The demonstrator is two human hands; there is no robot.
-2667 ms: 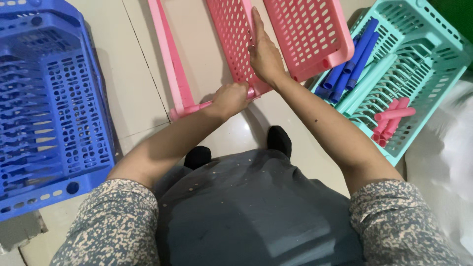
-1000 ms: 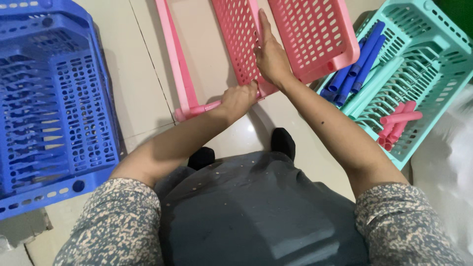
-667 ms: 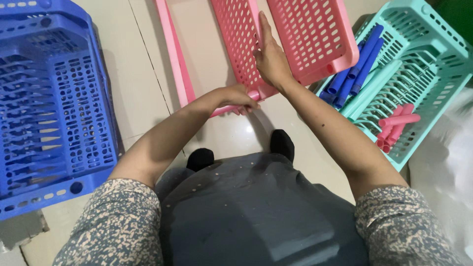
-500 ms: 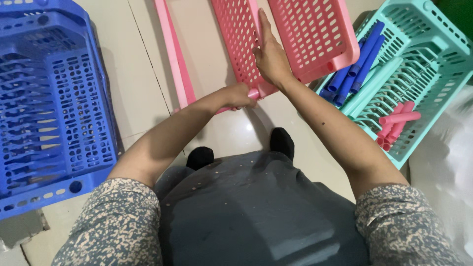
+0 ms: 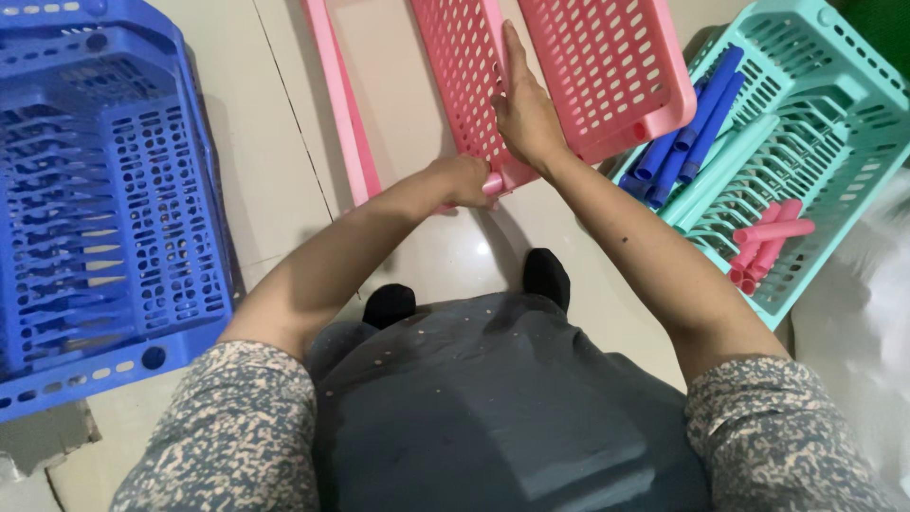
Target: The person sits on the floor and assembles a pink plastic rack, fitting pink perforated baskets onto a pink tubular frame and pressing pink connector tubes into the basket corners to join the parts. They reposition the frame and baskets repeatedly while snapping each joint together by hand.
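Observation:
A pink perforated plastic basket point(image 5: 607, 66) stands on the floor in front of me, with a pink frame piece point(image 5: 339, 114) to its left. My left hand point(image 5: 466, 180) is closed around a short pink tube point(image 5: 493, 183) at the basket's near corner. My right hand point(image 5: 524, 109) lies flat against the basket's perforated panel, just above that corner, fingers stretched up along it.
A blue basket point(image 5: 95, 209) sits at the left. A teal basket point(image 5: 806, 142) at the right holds blue tubes point(image 5: 687, 128) and pink tubes point(image 5: 768, 242). My feet in dark socks point(image 5: 545, 275) rest on the pale tiled floor point(image 5: 275, 180).
My left hand has moved right along the floor, from the pink frame piece's near end to the basket's near corner beneath my right hand. The right hand has stayed on the panel.

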